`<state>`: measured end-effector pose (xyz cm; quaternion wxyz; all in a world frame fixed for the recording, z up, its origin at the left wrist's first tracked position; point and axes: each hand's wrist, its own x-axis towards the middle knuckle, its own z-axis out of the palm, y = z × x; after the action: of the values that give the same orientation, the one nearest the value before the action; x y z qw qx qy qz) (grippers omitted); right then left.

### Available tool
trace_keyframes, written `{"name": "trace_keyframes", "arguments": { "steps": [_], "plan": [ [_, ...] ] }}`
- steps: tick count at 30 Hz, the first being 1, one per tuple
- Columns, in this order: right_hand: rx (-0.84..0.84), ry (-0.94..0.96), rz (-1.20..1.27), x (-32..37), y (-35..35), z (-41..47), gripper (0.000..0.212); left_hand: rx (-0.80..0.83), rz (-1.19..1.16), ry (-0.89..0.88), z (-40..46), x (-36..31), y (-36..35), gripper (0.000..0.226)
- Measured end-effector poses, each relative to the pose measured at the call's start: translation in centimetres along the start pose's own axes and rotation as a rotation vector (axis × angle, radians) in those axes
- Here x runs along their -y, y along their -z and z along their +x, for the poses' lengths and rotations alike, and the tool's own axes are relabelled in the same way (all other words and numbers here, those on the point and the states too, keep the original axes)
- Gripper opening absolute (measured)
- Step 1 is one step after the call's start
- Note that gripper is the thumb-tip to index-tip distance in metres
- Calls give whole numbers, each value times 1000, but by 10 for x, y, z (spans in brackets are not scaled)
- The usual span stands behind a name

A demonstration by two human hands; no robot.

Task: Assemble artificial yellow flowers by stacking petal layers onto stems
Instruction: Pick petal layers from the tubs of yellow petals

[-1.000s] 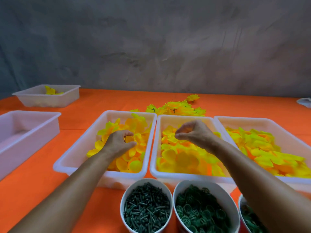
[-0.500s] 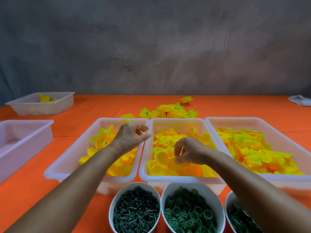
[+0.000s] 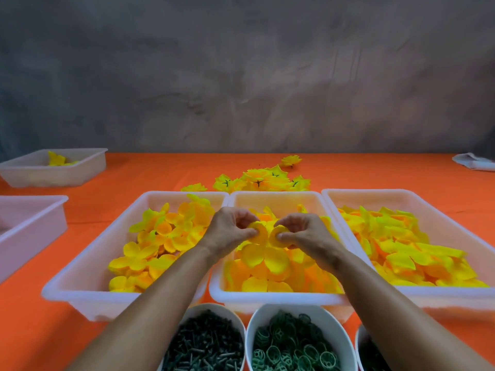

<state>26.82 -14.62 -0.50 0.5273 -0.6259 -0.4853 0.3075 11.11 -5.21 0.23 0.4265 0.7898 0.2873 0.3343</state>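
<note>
Left hand: the left hand (image 3: 229,231) hovers over the near left part of the middle tray, thumb and curled fingers pinching a yellow petal layer (image 3: 259,232).
Right hand: the right hand (image 3: 302,232) mirrors it just beside, thumb and forefinger pinching a second petal piece (image 3: 276,235); whether the two pieces are already joined cannot be told.
Hands together: both meet at the centre, knuckles raised, the pinched petals touching or nearly so between them.
Middle tray: a white plastic tray (image 3: 276,295) heaped with rounded yellow-orange petal layers (image 3: 267,266), directly under the hands.
Left tray: a matching tray (image 3: 88,271) touching the middle one, holding smaller yellow petal clusters (image 3: 160,236); the left forearm crosses its near right corner.
Right tray: a third tray (image 3: 439,207) on the other side, filled with pointed yellow petals (image 3: 401,245).
Near cups: a white cup of dark green stem pegs (image 3: 203,344) and a white cup of green ring parts (image 3: 292,344) sit in front of the trays; a third cup (image 3: 360,341) is cut off at the right.
Finished flowers: a loose pile of assembled yellow flowers (image 3: 262,179) lies on the orange tablecloth (image 3: 147,172) behind the trays.
Far left: a white tray with one yellow flower (image 3: 57,159) at the back, and another tray (image 3: 34,223) nearer, partly out of view.
Far right: a white cloth-like item (image 3: 472,162) at the table edge.
</note>
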Motion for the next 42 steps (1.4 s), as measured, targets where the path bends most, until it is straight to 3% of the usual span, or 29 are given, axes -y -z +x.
{"name": "trace_keyframes", "arguments": {
  "steps": [7,13,20,25,27,33,36,42],
  "plan": [
    [-28,42,-47,3,-8,0,26,-74,-112,1,-2,2,0,17],
    [-216,34,32,1,-6,3,18,-67,-284,32,-2,4,2,16],
    [-129,-26,167,2,-3,5,6,-221,-212,44,2,9,5,30],
    [-240,53,-56,0,-6,4,7,-167,-162,-4,1,7,1,29],
    [-281,88,-45,1,-5,4,10,-119,-237,-4,-1,4,2,22],
    [-322,148,29,1,-3,3,11,24,-278,0,-4,2,2,31],
    [-304,151,66,1,-3,3,8,25,-208,-15,-3,3,3,22],
    [-89,58,96,3,-5,0,14,-67,-336,0,-1,4,1,19]
  ]
}}
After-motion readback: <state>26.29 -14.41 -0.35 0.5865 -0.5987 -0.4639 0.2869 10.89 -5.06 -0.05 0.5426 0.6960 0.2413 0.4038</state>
